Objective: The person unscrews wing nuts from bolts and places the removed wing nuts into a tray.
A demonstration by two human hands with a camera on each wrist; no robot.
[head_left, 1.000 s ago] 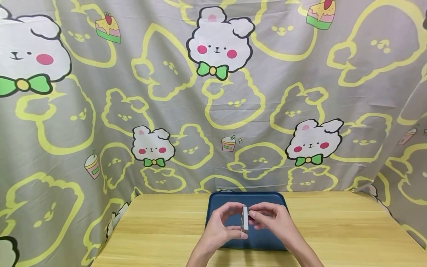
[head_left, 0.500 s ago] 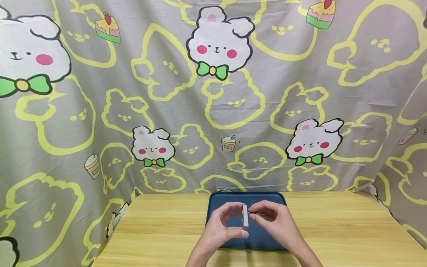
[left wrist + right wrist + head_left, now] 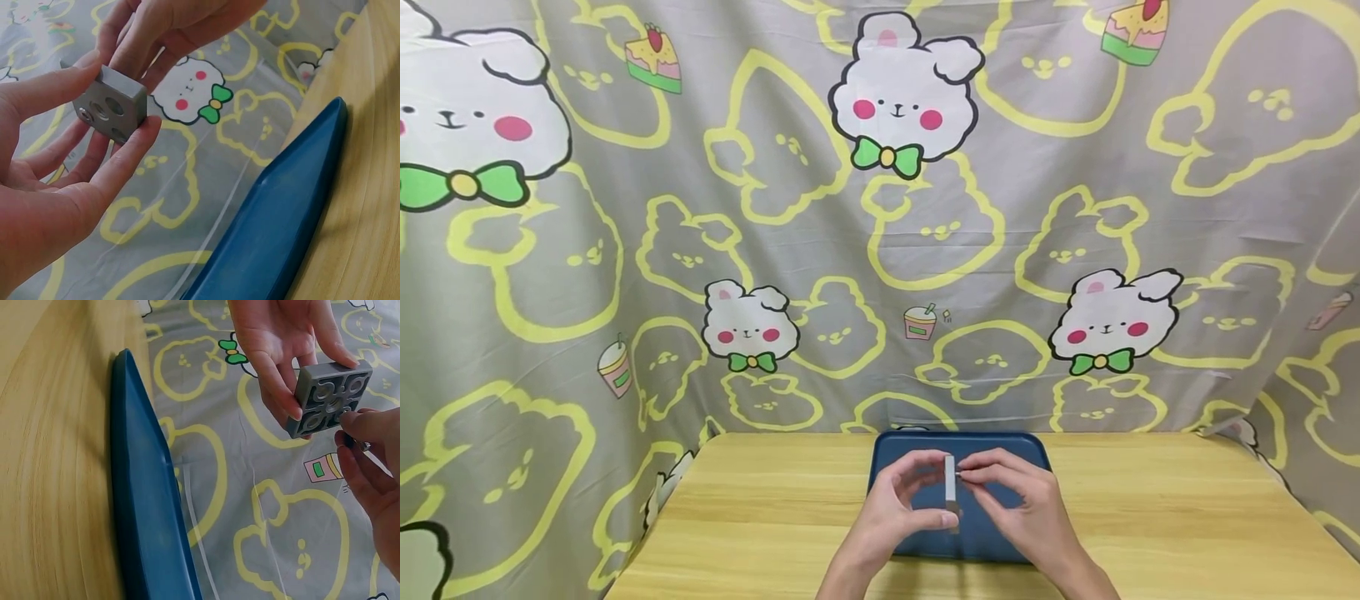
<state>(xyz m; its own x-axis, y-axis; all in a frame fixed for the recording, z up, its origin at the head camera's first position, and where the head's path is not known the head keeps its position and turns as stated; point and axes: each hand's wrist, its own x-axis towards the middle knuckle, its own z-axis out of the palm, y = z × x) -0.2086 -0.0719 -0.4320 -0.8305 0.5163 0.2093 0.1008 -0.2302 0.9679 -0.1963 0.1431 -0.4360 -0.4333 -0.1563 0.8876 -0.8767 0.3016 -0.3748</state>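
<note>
A grey square block (image 3: 951, 485) stands on edge in the air over the blue tray. My left hand (image 3: 887, 510) holds it by opposite edges, thumb at the bottom and fingers on top. One face of the block (image 3: 332, 397) has ringed round recesses; the other face (image 3: 111, 107) shows round holes, one with a small metal end in it. On the ringed side my right hand (image 3: 1026, 508) pinches a small dark piece with a shiny metal end (image 3: 365, 446), fingertips right at a lower corner recess. The fingers partly hide this piece, so I cannot tell its exact kind.
The blue tray (image 3: 973, 552) lies on the light wooden table (image 3: 760, 500) below the hands. Behind and at both sides hangs a grey curtain (image 3: 820, 250) with rabbit prints, meeting the table's back edge.
The right hand has shifted its grip: its fingers are now straighter and its thumb lower. The left hand keeps the block nearly in place. The head view has turned slightly left.
</note>
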